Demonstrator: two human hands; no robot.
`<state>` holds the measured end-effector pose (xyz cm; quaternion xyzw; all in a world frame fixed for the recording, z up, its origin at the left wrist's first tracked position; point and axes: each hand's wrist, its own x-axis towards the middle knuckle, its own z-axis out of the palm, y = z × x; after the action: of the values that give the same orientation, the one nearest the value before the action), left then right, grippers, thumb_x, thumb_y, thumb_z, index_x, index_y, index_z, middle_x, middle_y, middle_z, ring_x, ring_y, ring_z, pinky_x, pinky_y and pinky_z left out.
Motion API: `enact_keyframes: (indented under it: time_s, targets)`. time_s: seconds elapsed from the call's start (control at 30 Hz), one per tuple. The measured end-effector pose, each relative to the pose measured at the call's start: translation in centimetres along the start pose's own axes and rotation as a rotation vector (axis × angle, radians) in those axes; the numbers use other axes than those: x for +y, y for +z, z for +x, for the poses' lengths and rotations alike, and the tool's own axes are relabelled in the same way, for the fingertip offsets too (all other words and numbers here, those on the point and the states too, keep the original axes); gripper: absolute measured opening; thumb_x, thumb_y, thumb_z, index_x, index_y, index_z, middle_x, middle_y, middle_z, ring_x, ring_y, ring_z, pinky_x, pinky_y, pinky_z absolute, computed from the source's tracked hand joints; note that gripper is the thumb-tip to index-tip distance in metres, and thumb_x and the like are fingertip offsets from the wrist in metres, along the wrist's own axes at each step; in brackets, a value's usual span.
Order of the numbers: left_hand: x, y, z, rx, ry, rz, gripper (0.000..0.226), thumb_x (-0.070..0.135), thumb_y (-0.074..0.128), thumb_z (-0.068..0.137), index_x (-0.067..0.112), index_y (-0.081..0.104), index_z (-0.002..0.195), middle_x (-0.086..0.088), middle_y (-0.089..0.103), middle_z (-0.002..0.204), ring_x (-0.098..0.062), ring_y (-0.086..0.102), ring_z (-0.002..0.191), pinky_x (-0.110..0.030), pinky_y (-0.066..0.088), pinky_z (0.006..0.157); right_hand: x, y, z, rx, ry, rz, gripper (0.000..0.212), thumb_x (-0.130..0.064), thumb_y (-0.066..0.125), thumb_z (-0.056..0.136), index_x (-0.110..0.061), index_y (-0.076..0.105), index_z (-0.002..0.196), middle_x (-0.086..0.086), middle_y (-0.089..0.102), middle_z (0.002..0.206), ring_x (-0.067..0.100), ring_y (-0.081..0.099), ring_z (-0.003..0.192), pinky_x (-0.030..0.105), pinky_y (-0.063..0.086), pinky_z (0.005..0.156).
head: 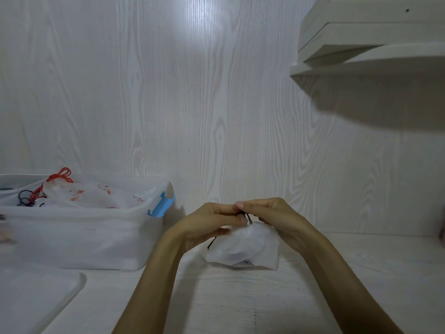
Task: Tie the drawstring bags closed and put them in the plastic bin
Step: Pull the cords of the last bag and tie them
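Observation:
A small white drawstring bag [248, 247] sits on the white wooden table in front of me. Its black drawstring [248, 216] rises from the gathered top, and a loose end hangs at the left side. My left hand [212, 222] and my right hand [272, 215] meet just above the bag, and both pinch the black drawstring between fingertips. The clear plastic bin [79, 239] stands to the left. Inside it lies a white bag with red print [96, 195] and a red cord [61, 175], with dark cords beside it.
The bin has a blue latch [161, 206] on its right end. Its clear lid [36, 302] lies flat at the near left. White shelves [370, 54] jut out at the upper right. A wood-grain wall stands close behind the table.

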<state>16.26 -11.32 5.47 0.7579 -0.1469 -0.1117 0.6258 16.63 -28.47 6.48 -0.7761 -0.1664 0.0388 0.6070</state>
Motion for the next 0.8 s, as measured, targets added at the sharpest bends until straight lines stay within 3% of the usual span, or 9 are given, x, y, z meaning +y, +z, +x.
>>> enact_keyframes:
  time_s: [0.07, 0.17, 0.27, 0.43, 0.5, 0.57, 0.63, 0.7, 0.8]
  targets:
    - [-0.1, 0.5, 0.2, 0.066, 0.045, 0.093, 0.013, 0.020, 0.068, 0.084, 0.025, 0.077, 0.093, 0.005, 0.074, 0.098, -0.008, 0.066, 0.100, -0.022, 0.049, 0.090, 0.0, 0.4, 0.1, 0.031, -0.006, 0.012, 0.018, -0.031, 0.069, 0.083, -0.021, 0.077, 0.095, -0.009, 0.075, 0.091, -0.001, 0.067, 0.091, 0.012, 0.049, 0.081]
    - [-0.3, 0.9, 0.6, 0.157, 0.083, 0.115, 0.012, 0.019, 0.067, 0.086, 0.026, 0.076, 0.086, 0.003, 0.075, 0.091, -0.008, 0.067, 0.093, -0.022, 0.052, 0.085, -0.4, 0.9, -0.1, 0.063, -0.052, 0.009, 0.015, -0.026, 0.069, 0.083, -0.018, 0.076, 0.093, -0.008, 0.075, 0.086, -0.004, 0.068, 0.082, 0.005, 0.048, 0.065]
    - [-0.4, 0.8, 0.7, 0.174, 0.092, 0.116, 0.012, 0.018, 0.064, 0.088, 0.021, 0.076, 0.088, -0.002, 0.075, 0.093, -0.010, 0.067, 0.092, -0.026, 0.052, 0.086, -0.9, 1.1, -0.5, 0.064, -0.075, 0.010, 0.014, -0.026, 0.069, 0.083, -0.017, 0.077, 0.091, -0.007, 0.075, 0.085, -0.004, 0.068, 0.080, 0.002, 0.046, 0.063]
    - [-0.3, -0.3, 0.1, 0.069, 0.032, 0.134, 0.014, 0.033, 0.067, 0.083, 0.026, 0.078, 0.089, 0.005, 0.075, 0.093, -0.007, 0.067, 0.093, -0.020, 0.052, 0.085, -1.9, -0.5, -0.7, 0.372, -0.162, -0.431, 0.024, -0.044, 0.059, 0.088, -0.030, 0.075, 0.078, -0.015, 0.063, 0.063, -0.004, 0.059, 0.064, 0.012, 0.040, 0.062]
    - [-0.1, -0.6, -0.1, 0.053, 0.026, 0.140, 0.013, 0.035, 0.068, 0.079, 0.028, 0.078, 0.084, 0.005, 0.075, 0.093, -0.005, 0.067, 0.091, -0.018, 0.053, 0.083, -2.1, -1.5, -0.9, 0.283, -0.229, -0.498, 0.013, -0.031, 0.059, 0.091, -0.031, 0.072, 0.091, -0.015, 0.065, 0.077, 0.002, 0.058, 0.066, 0.013, 0.041, 0.062]
    - [0.0, -0.6, -0.3, 0.041, 0.027, 0.147, 0.016, 0.040, 0.068, 0.074, 0.030, 0.078, 0.083, 0.008, 0.075, 0.093, -0.003, 0.068, 0.091, -0.016, 0.052, 0.079, -1.9, -2.0, -1.0, 0.025, -0.222, -0.607, 0.027, -0.017, 0.060, 0.091, -0.032, 0.065, 0.112, -0.015, 0.063, 0.098, 0.006, 0.056, 0.076, 0.010, 0.045, 0.064]
    - [0.1, -0.7, -0.5, 0.031, 0.028, 0.161, 0.027, 0.044, 0.068, 0.068, 0.029, 0.078, 0.089, 0.008, 0.075, 0.096, -0.004, 0.067, 0.095, -0.017, 0.051, 0.082, -1.5, -1.8, -1.0, -0.129, -0.226, -0.712, 0.033, -0.018, 0.062, 0.090, -0.034, 0.062, 0.119, -0.018, 0.062, 0.107, 0.006, 0.057, 0.086, 0.013, 0.048, 0.074]
    - [0.1, -0.8, -0.6, 0.023, 0.026, 0.167, 0.034, 0.046, 0.068, 0.068, 0.026, 0.077, 0.094, 0.006, 0.075, 0.098, -0.007, 0.066, 0.099, -0.020, 0.051, 0.087, -1.3, -1.3, -0.8, -0.118, -0.244, -0.707, 0.023, -0.025, 0.065, 0.087, -0.034, 0.069, 0.109, -0.021, 0.065, 0.097, 0.010, 0.061, 0.087, 0.021, 0.050, 0.079]
    - [0.1, -0.8, -0.6, 0.049, -0.004, 0.140, 0.025, 0.042, 0.070, 0.072, 0.026, 0.077, 0.089, 0.009, 0.075, 0.088, -0.002, 0.067, 0.086, -0.019, 0.050, 0.085, -1.1, -1.0, -0.7, 0.007, -0.217, -0.661, 0.011, -0.027, 0.071, 0.082, -0.029, 0.075, 0.092, -0.024, 0.065, 0.075, -0.001, 0.060, 0.067, 0.013, 0.047, 0.061]
